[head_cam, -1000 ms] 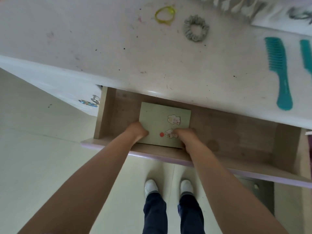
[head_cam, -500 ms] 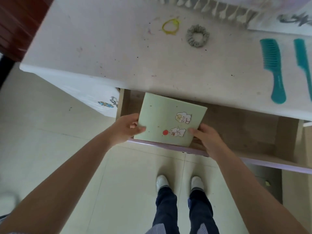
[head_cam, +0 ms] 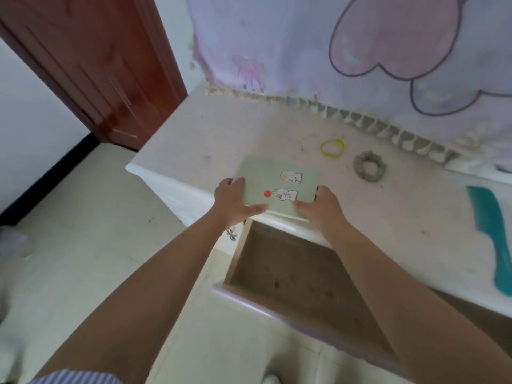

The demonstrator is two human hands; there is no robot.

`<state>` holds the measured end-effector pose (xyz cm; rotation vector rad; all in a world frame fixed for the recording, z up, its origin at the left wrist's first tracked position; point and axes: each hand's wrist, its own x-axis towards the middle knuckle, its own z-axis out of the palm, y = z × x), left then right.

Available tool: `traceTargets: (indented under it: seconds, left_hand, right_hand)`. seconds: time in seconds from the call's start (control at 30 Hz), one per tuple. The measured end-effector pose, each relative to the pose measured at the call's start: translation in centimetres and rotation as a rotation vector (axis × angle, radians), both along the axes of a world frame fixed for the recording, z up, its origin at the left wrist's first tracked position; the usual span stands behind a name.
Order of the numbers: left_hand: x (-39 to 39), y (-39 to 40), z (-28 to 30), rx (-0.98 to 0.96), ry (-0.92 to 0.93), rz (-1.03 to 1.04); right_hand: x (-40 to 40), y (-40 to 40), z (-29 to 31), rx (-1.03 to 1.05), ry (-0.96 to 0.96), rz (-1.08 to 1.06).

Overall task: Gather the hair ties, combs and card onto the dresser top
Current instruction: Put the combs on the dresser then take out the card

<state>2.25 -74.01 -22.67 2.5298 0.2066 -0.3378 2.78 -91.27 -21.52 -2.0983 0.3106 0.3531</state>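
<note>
A pale green card (head_cam: 271,173) with cartoon stickers and a red dot lies over the front edge of the white dresser top (head_cam: 221,134). My left hand (head_cam: 232,200) grips its left edge and my right hand (head_cam: 321,206) grips its right corner. Behind it, to the right, a yellow hair tie (head_cam: 332,147) and a grey scrunchie (head_cam: 370,169) rest on the top. A teal comb (head_cam: 496,239) lies at the far right, partly cut off by the frame.
The drawer (head_cam: 291,275) below the card stands pulled out and looks empty. A pink printed cloth with a fringe (head_cam: 360,65) hangs behind the dresser. A brown wooden door (head_cam: 91,65) stands at the left over tiled floor.
Both hands lifted the card out of the drawer and carried it up and forward onto the dresser top. The view tilted up from the floor toward the wall.
</note>
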Motion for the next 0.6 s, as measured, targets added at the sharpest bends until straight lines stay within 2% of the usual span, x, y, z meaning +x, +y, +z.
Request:
traceTargets:
  seconds: [0.2, 0.27, 0.37, 0.53, 0.6]
  left_hand:
    - [4.6, 4.4, -1.8, 0.092, -0.016, -0.036]
    - [6.9, 5.7, -3.1, 0.147, -0.061, -0.041]
    - [7.4, 6.4, -3.3, 0.117, -0.139, -0.045]
    - [6.4, 5.4, -2.8, 0.169, -0.128, 0.015]
    - [3.7, 3.1, -2.2, 0.209, -0.276, -0.037]
  right_hand:
    - [3.4, 3.8, -2.3, -0.178, -0.019, 0.071]
    - [5.2, 5.1, -4.1, -0.254, -0.074, 0.053]
    - [5.0, 5.1, -4.7, -0.344, -0.161, 0.088]
    - [5.0, 4.3, -3.9, -0.257, -0.181, 0.135]
    - [2.8, 3.3, -3.6, -0.205, -0.178, 0.165]
